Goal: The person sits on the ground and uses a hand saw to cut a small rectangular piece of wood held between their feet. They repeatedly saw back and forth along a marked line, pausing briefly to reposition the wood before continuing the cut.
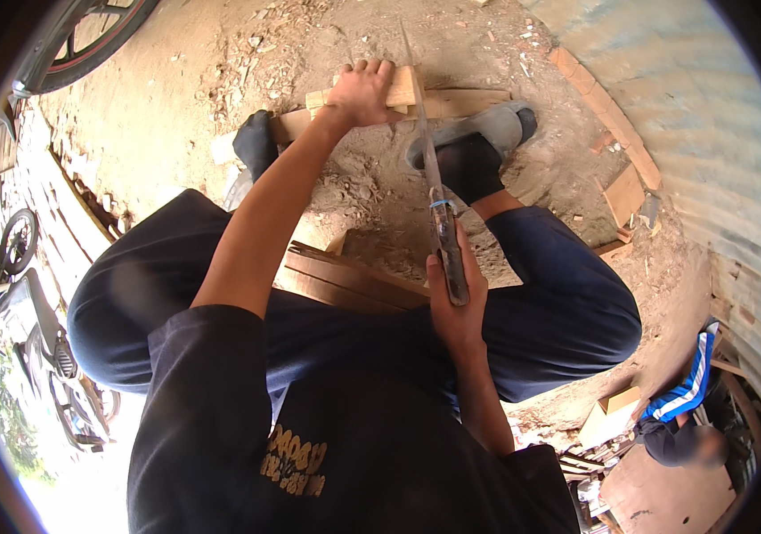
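My right hand (460,307) is closed round the dark handle of a handsaw (445,236), which has a blue band where the handle meets the blade. The narrow blade points away from me and runs along the right end of a pale wooden block (405,86). Over that block my left hand (364,93) is bent, its fingers curled across the far edge, holding it down. Underneath lies a longer wooden plank (465,102) on the ground. Whether the teeth have entered the wood cannot be made out.
My dark-socked feet, the right one on a grey sandal (498,125), flank the plank. A wooden bench (354,278) is under me. A corrugated metal wall (701,133) stands right, motorcycles (51,356) left. Another person (679,436) is at the lower right, beside a board (665,494).
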Tool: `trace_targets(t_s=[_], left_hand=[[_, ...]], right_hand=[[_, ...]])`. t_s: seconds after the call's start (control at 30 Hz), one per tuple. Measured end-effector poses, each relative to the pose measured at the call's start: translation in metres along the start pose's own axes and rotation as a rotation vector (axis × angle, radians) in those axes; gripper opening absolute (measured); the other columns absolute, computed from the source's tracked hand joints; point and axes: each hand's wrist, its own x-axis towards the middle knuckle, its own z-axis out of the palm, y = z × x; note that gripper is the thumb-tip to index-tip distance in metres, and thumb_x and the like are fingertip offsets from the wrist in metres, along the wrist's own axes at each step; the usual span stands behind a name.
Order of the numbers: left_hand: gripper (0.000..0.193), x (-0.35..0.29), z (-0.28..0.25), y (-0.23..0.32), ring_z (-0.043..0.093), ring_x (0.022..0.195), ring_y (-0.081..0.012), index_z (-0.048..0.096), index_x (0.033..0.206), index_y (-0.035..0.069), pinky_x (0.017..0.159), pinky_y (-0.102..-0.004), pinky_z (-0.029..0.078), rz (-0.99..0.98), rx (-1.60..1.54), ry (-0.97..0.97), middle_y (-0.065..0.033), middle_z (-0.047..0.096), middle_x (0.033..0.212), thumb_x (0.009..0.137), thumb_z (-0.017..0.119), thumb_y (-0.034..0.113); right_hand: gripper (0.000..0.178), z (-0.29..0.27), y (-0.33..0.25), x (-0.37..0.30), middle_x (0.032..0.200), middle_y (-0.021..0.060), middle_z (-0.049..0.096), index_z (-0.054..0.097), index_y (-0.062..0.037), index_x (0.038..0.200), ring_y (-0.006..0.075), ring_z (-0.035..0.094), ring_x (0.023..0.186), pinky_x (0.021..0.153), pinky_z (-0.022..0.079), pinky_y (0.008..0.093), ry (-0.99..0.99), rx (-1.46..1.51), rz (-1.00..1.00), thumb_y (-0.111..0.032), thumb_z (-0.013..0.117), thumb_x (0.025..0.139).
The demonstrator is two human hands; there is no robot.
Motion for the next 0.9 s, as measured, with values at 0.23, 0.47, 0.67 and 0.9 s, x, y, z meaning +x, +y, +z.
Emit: trace_targets(t_s=[0.23, 0.47, 0.67, 0.9], left_hand=[[0.101, 0.007, -0.001, -0.006, 0.045, 0.129, -0.0343, 0.033, 0.142, 0.001, 0.106, -0.0512, 0.038, 0.054, 0.024, -0.101, -0.0202, 0.048, 0.134, 0.078, 0.059, 0.074], [0.100, 0.011, 0.000, -0.002, 0.040, 0.133, -0.0376, 0.027, 0.144, 0.005, 0.109, -0.0543, 0.035, 0.059, 0.122, -0.201, -0.0192, 0.043, 0.141, 0.074, 0.075, 0.057], [0.090, 0.006, -0.004, -0.001, 0.042, 0.133, -0.0354, 0.033, 0.139, 0.006, 0.110, -0.0532, 0.035, 0.062, 0.127, -0.181, -0.0163, 0.045, 0.138, 0.074, 0.078, 0.049], [0.100, 0.008, -0.004, -0.001, 0.040, 0.134, -0.0370, 0.025, 0.146, 0.006, 0.111, -0.0544, 0.033, 0.063, 0.152, -0.244, -0.0183, 0.042, 0.142, 0.075, 0.075, 0.056]], right_hand=[[0.056, 0.001, -0.003, 0.005, 0.109, 0.0218, 0.067, 0.041, 0.0056, 0.142, 0.0211, 0.067, 0.089, 0.079, 0.051, 0.0317, 0.003, 0.075, -0.077, -0.009, 0.060, 0.091], [0.055, 0.022, -0.017, -0.004, 0.100, 0.0154, 0.065, 0.042, 0.0068, 0.141, 0.0158, 0.061, 0.083, 0.079, 0.049, 0.0284, 0.010, 0.106, 0.067, -0.008, 0.061, 0.091], [0.058, 0.027, -0.019, -0.011, 0.099, 0.0221, 0.067, 0.039, 0.0076, 0.142, 0.0306, 0.067, 0.083, 0.079, 0.052, 0.0367, 0.068, 0.031, -0.032, -0.008, 0.060, 0.091], [0.060, 0.029, -0.039, -0.013, 0.091, 0.0237, 0.064, 0.036, 0.0115, 0.141, 0.0286, 0.066, 0.080, 0.076, 0.051, 0.0360, -0.043, 0.094, 0.129, -0.008, 0.060, 0.090]])
